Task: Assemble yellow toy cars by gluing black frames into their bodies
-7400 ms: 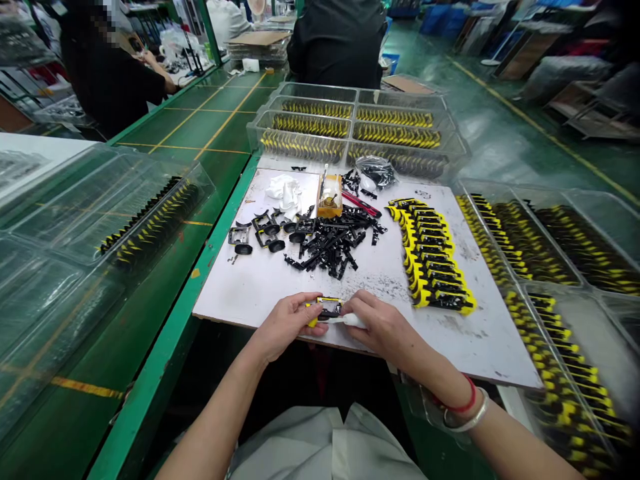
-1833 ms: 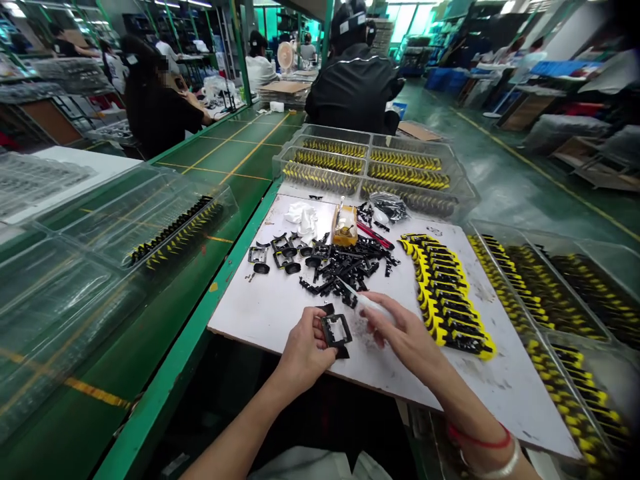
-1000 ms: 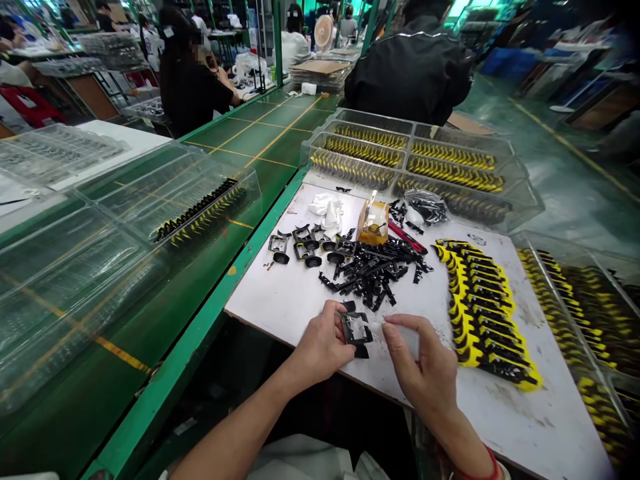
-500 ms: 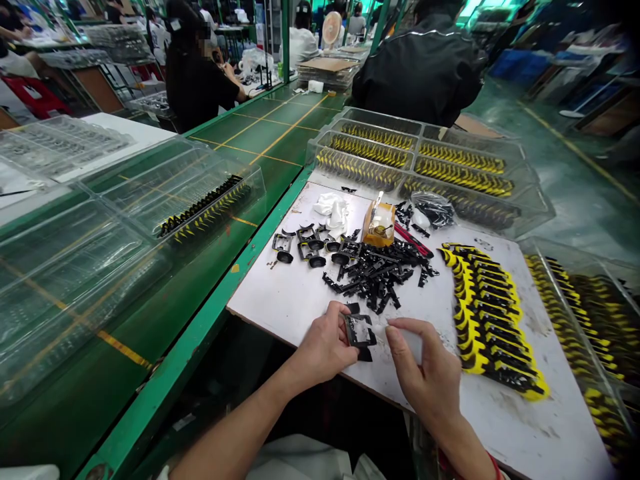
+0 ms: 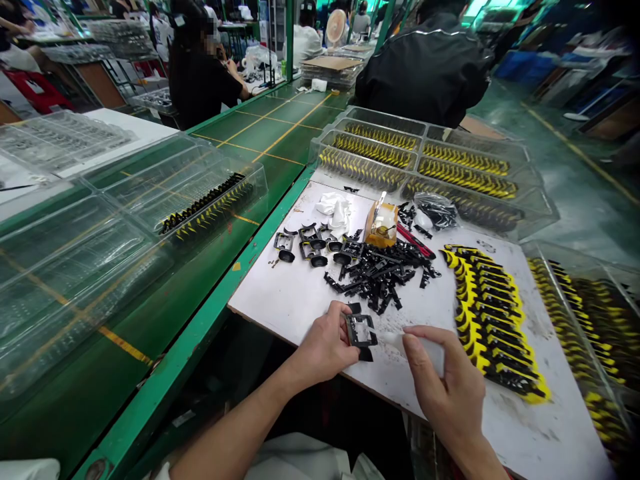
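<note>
My left hand point(image 5: 327, 340) is closed around the side of a small black plastic frame point(image 5: 361, 330). The frame has a square opening and dark curved flaps at its ends, and is held tilted above the table's near edge. To its right, my right hand point(image 5: 443, 370) is pinched, thumb against forefinger, on a pale whitish object point(image 5: 434, 355). Its kind is unclear, as the fingers cover much of it. A gap separates this hand from the frame. Just beyond both hands lies a heap of loose black plastic parts point(image 5: 383, 273).
Similar black frames point(image 5: 311, 245) lie at the back left, near crumpled white wrapping point(image 5: 334, 210) and an orange-brown box point(image 5: 381, 223). Rows of yellow-and-black parts point(image 5: 495, 320) are at right. Clear trays point(image 5: 435, 143) stand around the white tabletop point(image 5: 285, 300). Co-workers sit beyond.
My right hand has drawn back to the right, away from the black frame, with its fingers still pinched. My left hand keeps its hold on the frame and has hardly moved.
</note>
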Motion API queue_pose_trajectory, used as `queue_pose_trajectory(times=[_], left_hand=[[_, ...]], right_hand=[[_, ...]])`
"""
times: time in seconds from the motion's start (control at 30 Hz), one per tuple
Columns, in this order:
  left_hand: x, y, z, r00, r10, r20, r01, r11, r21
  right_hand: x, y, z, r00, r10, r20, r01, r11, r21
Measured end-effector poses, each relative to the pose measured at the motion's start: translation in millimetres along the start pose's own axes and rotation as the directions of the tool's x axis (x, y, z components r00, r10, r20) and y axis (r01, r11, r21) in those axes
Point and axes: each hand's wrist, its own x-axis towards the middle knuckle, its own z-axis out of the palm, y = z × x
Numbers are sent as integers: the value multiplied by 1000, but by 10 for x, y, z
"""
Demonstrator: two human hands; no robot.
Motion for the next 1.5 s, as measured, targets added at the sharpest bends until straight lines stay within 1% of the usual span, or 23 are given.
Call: queue_pose_trajectory(times=[0.17,0.4,0.6,0.93,1.17,1.37,1.5], left_hand=[[-6,-11,6,1000,30,8,-30,1000,1],[-32,6,0,999,32,12,-32,999,-8],[-29,2,-2,999,25,25,-25,999,20],[-39,-15,-16,999,28,29,-29,999,28],[-34,10,-11,999,22,38,-21,1000,-21],[-32,6,-15,999,32,41,-32,999,-14],[-31,1,-16,999,24,34,-24,1000,2]], right_hand=[[-95,28,-61,999,7,38,-7,1000,-5],[-197,2,-109,998,4,66,-3,1000,-5],[-215,-24,-108,998,-14,65,14,1000,-4],[-239,-11,-78,996,23,91,-21,1000,-14],[-251,-11,-74,996,-28,85,29,1000,-5],[-252,-41,-81,993,-74,88,75,997,-11],[-248,-34,-102,997,-48,65,50,998,-32]])
